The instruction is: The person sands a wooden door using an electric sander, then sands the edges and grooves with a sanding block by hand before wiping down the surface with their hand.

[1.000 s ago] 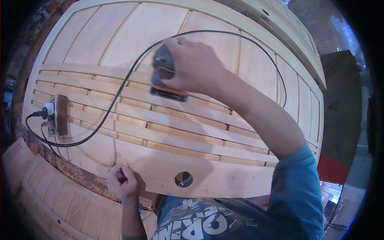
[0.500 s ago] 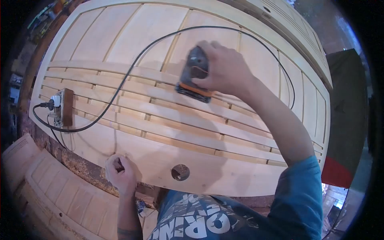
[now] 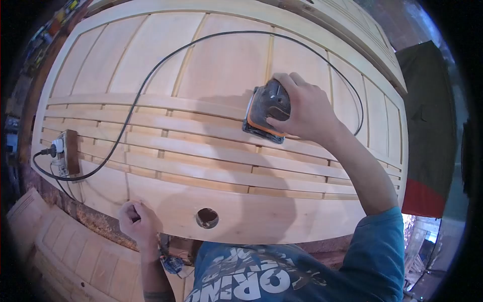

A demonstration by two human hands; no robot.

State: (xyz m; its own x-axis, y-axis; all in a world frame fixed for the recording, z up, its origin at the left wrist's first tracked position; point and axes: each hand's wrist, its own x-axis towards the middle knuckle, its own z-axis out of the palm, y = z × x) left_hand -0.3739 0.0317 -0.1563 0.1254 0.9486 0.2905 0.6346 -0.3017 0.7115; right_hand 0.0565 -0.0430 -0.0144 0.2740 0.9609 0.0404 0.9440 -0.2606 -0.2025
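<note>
My right hand (image 3: pixel 313 111) grips a black and orange electric sander (image 3: pixel 271 108), fingers wrapped round its body. The sander's flat pad is over the slats of a pale wooden door (image 3: pixel 226 38), near the middle; whether it is pressed flat I cannot tell. My left hand (image 3: pixel 138 221) is curled into a loose fist by the door's near edge. A dark hollow shows between its fingers and nothing is visible inside. To its right, a round hole (image 3: pixel 207 218) is cut through the door's near rail.
A black cord (image 3: pixel 151 75) loops across the door. At the left, a plug (image 3: pixel 50 150) sits in a socket box (image 3: pixel 72 153) on the door. Another wooden panel (image 3: pixel 90 251) lies lower left beside sawdust (image 3: pixel 100 221). More panels (image 3: pixel 372 45) stand beyond the far edge.
My right hand has moved the sander right and slightly nearer along the slats, and the sander has turned. My left hand stays curled by the near edge. The whole view has shifted a little.
</note>
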